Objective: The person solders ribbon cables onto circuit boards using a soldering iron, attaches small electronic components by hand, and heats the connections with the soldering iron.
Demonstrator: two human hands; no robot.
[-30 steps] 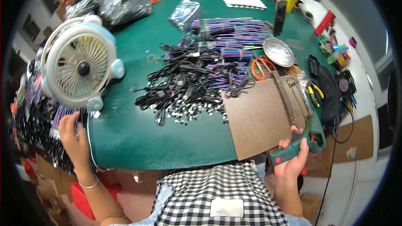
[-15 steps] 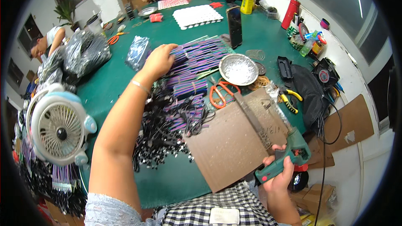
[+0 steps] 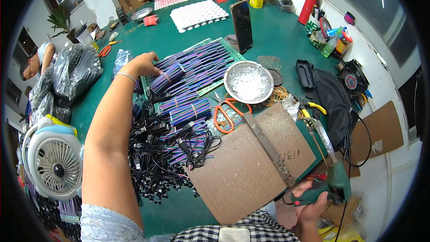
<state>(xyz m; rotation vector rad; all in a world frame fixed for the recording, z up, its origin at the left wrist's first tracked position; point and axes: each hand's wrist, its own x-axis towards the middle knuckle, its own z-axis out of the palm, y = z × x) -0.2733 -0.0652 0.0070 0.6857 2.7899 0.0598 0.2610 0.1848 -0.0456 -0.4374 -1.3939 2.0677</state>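
My left hand [image 3: 141, 66] reaches to the left end of rows of thin purple-and-blue striped strips [image 3: 204, 65], fingers curled down. Its thumb lies beside a banded bundle of these strips [image 3: 168, 79]; what its hidden fingertips hold cannot be made out. My right hand [image 3: 315, 212], at the lower right, is wrapped round the handle of a green soldering gun [image 3: 339, 183]. The gun's metal tip points up and away. Left of it lies a brown cardboard sheet [image 3: 233, 175] crossed by a dark metal bar [image 3: 268, 148]. Black cables [image 3: 150, 139] are heaped below the strips.
Orange-handled scissors [image 3: 220, 118] lie beside a metal bowl [image 3: 249, 82] of whitish bits. A phone [image 3: 242, 26] stands behind them. Yellow-handled pliers [image 3: 317, 107] and a black bag [image 3: 331, 96] are on the right. A fan [image 3: 57, 168] stands left. Other people sit at the table's far side.
The soldering gun has moved right and down and turned more upright in my right hand. The view has shifted; my left hand stays at the strips.
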